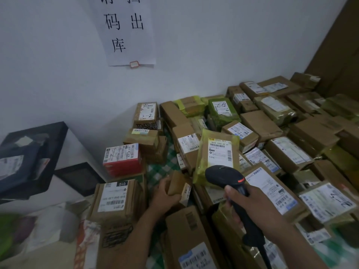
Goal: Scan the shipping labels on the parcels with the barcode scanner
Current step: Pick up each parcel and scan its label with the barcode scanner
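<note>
- White wall (213, 55) behind heaped parcels (287, 152).
- Mid-scan, probably: right hand (252, 206), fingers clamped round barcode scanner (223, 175).
- Fingers of left hand (167, 193) curl on small box (177, 184); next, present its label to the scanner.

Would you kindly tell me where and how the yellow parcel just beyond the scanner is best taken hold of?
Probably by its top edge, coming from above. The yellow parcel stands tilted up among the boxes, so that edge is free, while the scanner covers its lower end. Pinching the yellow margin there keeps fingers off the label.
</note>
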Tool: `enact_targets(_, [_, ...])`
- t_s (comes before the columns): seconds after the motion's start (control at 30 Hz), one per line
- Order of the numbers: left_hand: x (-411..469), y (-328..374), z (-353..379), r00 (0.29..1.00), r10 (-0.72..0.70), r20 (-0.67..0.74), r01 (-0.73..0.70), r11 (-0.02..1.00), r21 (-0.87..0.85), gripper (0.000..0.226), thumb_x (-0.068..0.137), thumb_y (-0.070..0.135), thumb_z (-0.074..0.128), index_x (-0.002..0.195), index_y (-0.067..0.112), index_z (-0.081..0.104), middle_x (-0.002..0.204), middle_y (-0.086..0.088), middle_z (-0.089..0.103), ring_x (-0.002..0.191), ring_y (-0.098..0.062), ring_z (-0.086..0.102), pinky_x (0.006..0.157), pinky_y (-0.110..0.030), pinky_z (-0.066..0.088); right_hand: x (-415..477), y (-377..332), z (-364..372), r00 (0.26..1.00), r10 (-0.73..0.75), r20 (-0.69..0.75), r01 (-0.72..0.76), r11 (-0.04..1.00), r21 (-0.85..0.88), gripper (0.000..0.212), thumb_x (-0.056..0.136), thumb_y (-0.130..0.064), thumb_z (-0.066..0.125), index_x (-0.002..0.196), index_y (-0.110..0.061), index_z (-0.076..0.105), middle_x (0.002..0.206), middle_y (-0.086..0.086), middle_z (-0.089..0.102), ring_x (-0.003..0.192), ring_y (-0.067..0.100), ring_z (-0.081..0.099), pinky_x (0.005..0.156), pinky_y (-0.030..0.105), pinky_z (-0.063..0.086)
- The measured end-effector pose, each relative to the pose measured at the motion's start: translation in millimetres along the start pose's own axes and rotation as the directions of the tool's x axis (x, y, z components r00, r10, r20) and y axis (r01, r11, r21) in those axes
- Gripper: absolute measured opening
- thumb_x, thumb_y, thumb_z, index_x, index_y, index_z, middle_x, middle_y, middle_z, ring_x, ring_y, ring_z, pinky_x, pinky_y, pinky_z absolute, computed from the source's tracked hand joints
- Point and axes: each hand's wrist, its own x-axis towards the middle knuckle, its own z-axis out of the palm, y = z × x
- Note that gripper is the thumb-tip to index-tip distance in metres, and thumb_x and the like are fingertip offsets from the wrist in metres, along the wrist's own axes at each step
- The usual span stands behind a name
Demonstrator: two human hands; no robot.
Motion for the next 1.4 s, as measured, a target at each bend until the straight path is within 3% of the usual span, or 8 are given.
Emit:
enact_targets(0.3, [6, -9, -9, 0.967, -0.153, 0.202, 0.158, 0.987, -0.008, 0.11, 0.066, 0.027, 0.081, 0.14, 0.071, 0.013, 0.158, -0.012, 0.015, 0.131, -0.038, 0.041, 0.101, -0.051, 0.049, 9, 4, -1, 1.0, 0.021, 0.015, -0.021, 0.999, -0.039, 0.07, 0.057, -0.083, 0.071, 0.075, -0.015, 0.069, 0.072, 0.024, 0.067, 0.049, 0.029, 0.06, 0.05, 0.032, 0.049])
enact_targets(0.57, [7, -22, 13, 0.986, -0.079, -0.147, 0.126, 0.931, 0.343, 0.11, 0.067, 0.075, 0.067, 0.146, 0.059, -0.007, 0.156, 0.002, -0.023, 0.143, -0.039, -0.011, 0.116, -0.06, 0.012, 8, -4, 1, 1.0, 0.026, 0.006, -0.025, 0.999, -0.021, 0.065, 0.061, -0.076, 0.073, 0.074, -0.013, 0.068, 0.076, 0.028, 0.066, 0.05, 0.029, 0.058, 0.048, 0.03, 0.048])
enact_targets(0.77, [6, -11, 16, 0.97, -0.18, -0.163, 0.237, 0.846, 0.478, 0.1, 0.077, 0.065, 0.067, 0.153, 0.036, 0.008, 0.156, -0.016, -0.006, 0.14, -0.043, 0.009, 0.114, -0.05, 0.023, 0, -13, 2, 1.0, 0.008, -0.026, -0.007, 1.0, 0.013, 0.06, 0.069, -0.058, 0.069, 0.085, 0.0, 0.063, 0.064, 0.007, 0.067, 0.044, 0.022, 0.055, 0.044, 0.029, 0.046])
enact_targets(0.87, [-6, 16, 17, 0.953, -0.025, -0.301, 0.182, 0.843, 0.507, 0.075, 0.09, 0.05, 0.058, 0.152, 0.024, 0.023, 0.157, -0.018, 0.016, 0.139, -0.04, 0.02, 0.113, -0.047, 0.025, -3, -15, -1, 0.996, 0.002, -0.095, 0.001, 0.999, 0.04, 0.056, 0.068, -0.056, 0.069, 0.08, -0.001, 0.062, 0.059, 0.009, 0.064, 0.04, 0.02, 0.053, 0.042, 0.027, 0.045])
enact_targets(1.03, [-32, 85, 31, 0.865, 0.282, -0.416, -0.213, 0.955, 0.204, 0.051, 0.092, 0.055, 0.053, 0.134, 0.026, 0.056, 0.134, 0.001, 0.055, 0.117, -0.016, 0.054, 0.094, -0.039, 0.051, -5, -19, -14, 0.961, 0.044, -0.273, -0.028, 0.998, 0.064, 0.067, 0.061, -0.064, 0.067, 0.076, 0.002, 0.064, 0.056, 0.017, 0.063, 0.039, 0.022, 0.056, 0.04, 0.024, 0.045])
enact_targets(1.13, [-31, 115, 44, 0.978, 0.158, -0.134, -0.145, 0.985, 0.098, 0.062, 0.088, 0.068, 0.05, 0.138, 0.031, 0.049, 0.129, 0.01, 0.059, 0.094, -0.001, 0.058, 0.066, -0.016, 0.047, -5, -22, -19, 0.943, 0.103, -0.315, -0.068, 0.99, 0.12, 0.068, 0.063, -0.064, 0.065, 0.082, 0.001, 0.067, 0.052, 0.014, 0.064, 0.039, 0.021, 0.059, 0.038, 0.022, 0.047])
enact_targets(1.23, [-23, 125, 50, 0.991, -0.053, 0.125, 0.062, 0.996, -0.067, 0.065, 0.087, 0.062, 0.06, 0.141, 0.03, 0.045, 0.13, 0.005, 0.06, 0.091, -0.005, 0.058, 0.068, -0.022, 0.049, -3, -24, -24, 0.936, 0.144, -0.322, -0.096, 0.982, 0.16, 0.057, 0.081, -0.053, 0.066, 0.094, 0.003, 0.066, 0.05, 0.012, 0.065, 0.039, 0.02, 0.06, 0.038, 0.021, 0.048])
enact_targets(1.4, [-26, 122, 52, 0.995, -0.075, 0.063, 0.088, 0.966, -0.243, 0.06, 0.084, 0.052, 0.07, 0.136, 0.029, 0.051, 0.101, 0.016, 0.065, 0.086, -0.004, 0.065, 0.055, -0.016, 0.051, -4, -27, -27, 0.94, 0.147, -0.308, -0.092, 0.978, 0.187, 0.052, 0.079, -0.056, 0.065, 0.092, -0.005, 0.067, 0.055, 0.014, 0.067, 0.041, 0.021, 0.063, 0.04, 0.023, 0.05])
